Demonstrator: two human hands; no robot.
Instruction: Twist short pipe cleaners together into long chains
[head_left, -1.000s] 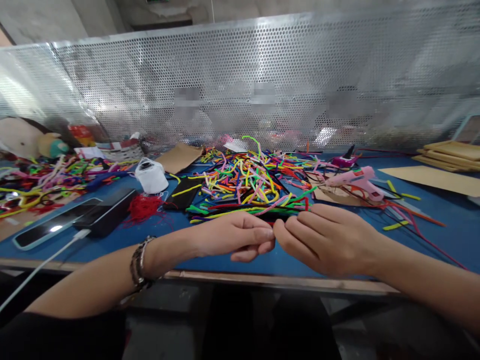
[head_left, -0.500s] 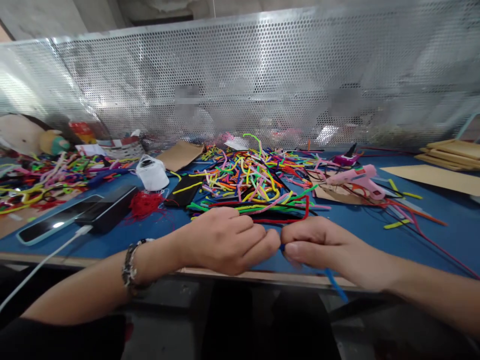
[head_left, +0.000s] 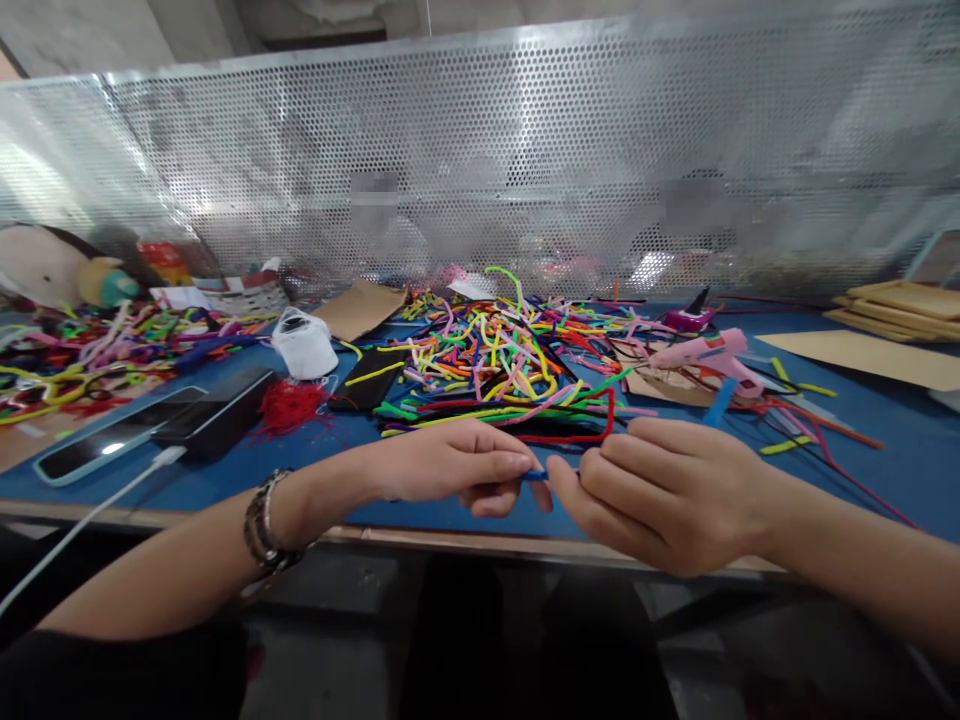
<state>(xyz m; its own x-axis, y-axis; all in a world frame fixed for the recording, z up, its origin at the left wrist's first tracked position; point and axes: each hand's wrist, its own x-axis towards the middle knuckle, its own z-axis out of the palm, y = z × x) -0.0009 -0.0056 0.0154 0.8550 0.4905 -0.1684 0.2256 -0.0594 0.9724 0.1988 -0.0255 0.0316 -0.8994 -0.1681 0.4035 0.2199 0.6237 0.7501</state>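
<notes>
- Since half a second ago, your left hand (head_left: 442, 465) has rolled so its thumb side shows, and your right hand (head_left: 675, 490) has turned its knuckles towards the camera.
- The bright blue fuzzy end (head_left: 718, 402) that hung below your right hand now points up behind it, right of centre in the frame.
- The thin dark-blue craft strand (head_left: 534, 476) is near the middle of the frame, just above the desk's front edge, bridging the small gap between your hands.
- Your left thumb and fingers pinch the strand's left part; your right fingers are curled closed around its right part, hiding most of it.
- Just beyond your hands, a bent red fuzzy stem (head_left: 611, 415) lies at the near side of a multicoloured heap of fuzzy stems (head_left: 487, 355), mid-frame on the blue-topped desk (head_left: 907, 430).
- Right of the heap lies a pink plastic glue gun (head_left: 705, 352).
- Left of centre, a tangle of red thread (head_left: 291, 408) sits beside a black rectangular power bank (head_left: 214, 425).
</notes>
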